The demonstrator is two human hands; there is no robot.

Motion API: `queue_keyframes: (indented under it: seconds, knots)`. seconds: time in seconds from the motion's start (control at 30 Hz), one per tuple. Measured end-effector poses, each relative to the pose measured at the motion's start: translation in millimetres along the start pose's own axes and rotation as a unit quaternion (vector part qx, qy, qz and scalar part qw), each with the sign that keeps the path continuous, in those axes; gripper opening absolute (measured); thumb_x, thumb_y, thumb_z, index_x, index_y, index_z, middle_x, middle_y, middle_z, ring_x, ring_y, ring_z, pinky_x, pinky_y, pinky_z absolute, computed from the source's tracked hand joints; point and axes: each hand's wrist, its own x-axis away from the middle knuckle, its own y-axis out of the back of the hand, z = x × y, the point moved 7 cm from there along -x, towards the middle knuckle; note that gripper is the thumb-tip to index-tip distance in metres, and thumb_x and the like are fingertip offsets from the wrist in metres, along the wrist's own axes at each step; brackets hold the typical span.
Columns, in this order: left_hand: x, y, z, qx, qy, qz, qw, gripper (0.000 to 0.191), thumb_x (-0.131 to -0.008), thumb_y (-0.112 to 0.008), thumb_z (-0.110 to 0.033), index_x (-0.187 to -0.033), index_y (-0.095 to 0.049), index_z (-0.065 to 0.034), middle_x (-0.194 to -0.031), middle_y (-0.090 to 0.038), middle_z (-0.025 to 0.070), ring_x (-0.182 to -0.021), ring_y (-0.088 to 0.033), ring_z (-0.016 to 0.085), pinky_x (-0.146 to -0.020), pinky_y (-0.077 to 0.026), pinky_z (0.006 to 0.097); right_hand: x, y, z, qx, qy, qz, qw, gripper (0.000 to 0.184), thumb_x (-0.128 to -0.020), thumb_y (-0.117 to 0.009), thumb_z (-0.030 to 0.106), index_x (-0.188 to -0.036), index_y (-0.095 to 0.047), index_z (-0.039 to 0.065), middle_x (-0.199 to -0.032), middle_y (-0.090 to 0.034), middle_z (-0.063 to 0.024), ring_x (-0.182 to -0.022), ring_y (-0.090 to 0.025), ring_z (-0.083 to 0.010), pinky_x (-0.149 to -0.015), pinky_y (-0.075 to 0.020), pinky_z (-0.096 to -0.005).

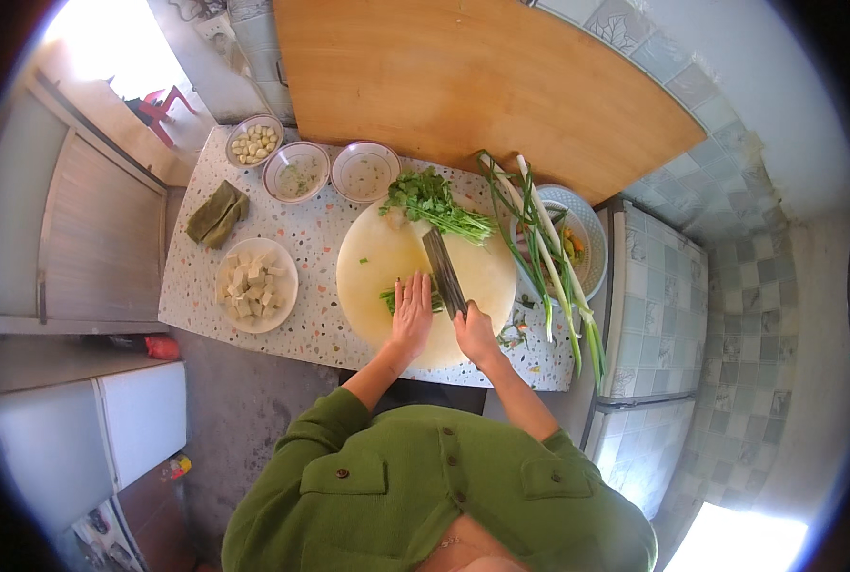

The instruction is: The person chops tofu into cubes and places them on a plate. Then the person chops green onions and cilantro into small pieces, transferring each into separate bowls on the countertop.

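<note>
My left hand [413, 311] lies with its fingers extended over a small pile of cut greens [388, 299], holding it down on the round, pale cutting board [368, 236]. In my right hand [476, 332] is the handle of a kitchen knife with a broad, dark blade [442, 268]. The blade stands just right of my left fingers and points towards the far side of the board. Part of the greens is hidden under my left hand. Behind the blade, a bunch of leafy cilantro [432, 204] rests across the board's far edge.
Left of the board are a plate of tofu cubes [253, 286], a folded green cloth [218, 214], a bowl of peeled garlic [255, 143] and two bowls [295, 171] with bits of greens. Scallions [546, 236] lie over a colander [589, 222] at right. A wooden panel [468, 86] stands behind.
</note>
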Motion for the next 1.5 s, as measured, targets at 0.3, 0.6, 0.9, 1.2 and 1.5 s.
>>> queue_keyframes:
  seconds: [0.3, 0.6, 0.9, 1.2, 1.5]
  knots:
    - [8.5, -7.4, 9.0, -0.023, 0.015, 0.036, 0.999, 0.079, -0.089, -0.068, -0.022, -0.151, -0.030, 0.0093, -0.158, -0.029, 0.0260, -0.149, -0.026, 0.040, -0.124, -0.018, 0.0518, 32.7, -0.2, 21.5, 0.055, -0.037, 0.037, 0.997, 0.020, -0.097, -0.055, 0.014, -0.101, -0.052, -0.006, -0.074, -0.063, -0.0322, -0.076, -0.064, -0.0515, -0.066, -0.0496, -0.0571]
    - [14.5, -22.1, 8.3, -0.151, -0.015, 0.021, 0.988, 0.075, -0.092, -0.060, -0.027, -0.150, -0.031, 0.0106, -0.159, -0.028, 0.0261, -0.149, -0.028, 0.039, -0.120, -0.025, 0.0495, -0.5, -9.3, 6.4, 0.014, 0.015, 0.013, 1.000, 0.021, -0.098, -0.055, 0.014, -0.100, -0.052, -0.006, -0.074, -0.063, -0.0313, -0.075, -0.064, -0.0509, -0.066, -0.0496, -0.0571]
    - [9.0, -12.5, 7.9, -0.113, -0.003, 0.024, 0.993, 0.072, -0.093, -0.057, -0.023, -0.151, -0.031, 0.0105, -0.159, -0.028, 0.0257, -0.149, -0.026, 0.039, -0.121, -0.024, 0.0489, 15.8, -14.0, 19.0, 0.086, -0.029, 0.055, 0.994, 0.018, -0.097, -0.055, 0.013, -0.099, -0.051, -0.005, -0.076, -0.064, -0.0329, -0.078, -0.065, -0.0514, -0.069, -0.0515, -0.0578]
    - [11.0, -17.3, 11.8, -0.122, 0.003, 0.034, 0.992, 0.075, -0.093, -0.058, -0.023, -0.152, -0.027, 0.0107, -0.162, -0.023, 0.0250, -0.152, -0.021, 0.038, -0.122, -0.022, 0.0484, 8.7, 6.6, 35.5, 0.013, -0.024, 0.051, 0.998, 0.020, -0.097, -0.057, 0.014, -0.100, -0.052, -0.005, -0.076, -0.065, -0.0309, -0.077, -0.065, -0.0501, -0.068, -0.0509, -0.0574]
    - [17.4, -19.4, 7.8, -0.125, 0.004, 0.020, 0.992, 0.081, -0.090, -0.064, -0.023, -0.153, -0.024, 0.0109, -0.161, -0.025, 0.0251, -0.152, -0.020, 0.039, -0.123, -0.019, 0.0494, 3.3, -31.2, 12.1, 0.055, -0.010, 0.035, 0.998, 0.019, -0.098, -0.054, 0.014, -0.099, -0.053, -0.005, -0.076, -0.064, -0.0311, -0.075, -0.064, -0.0514, -0.066, -0.0506, -0.0544]
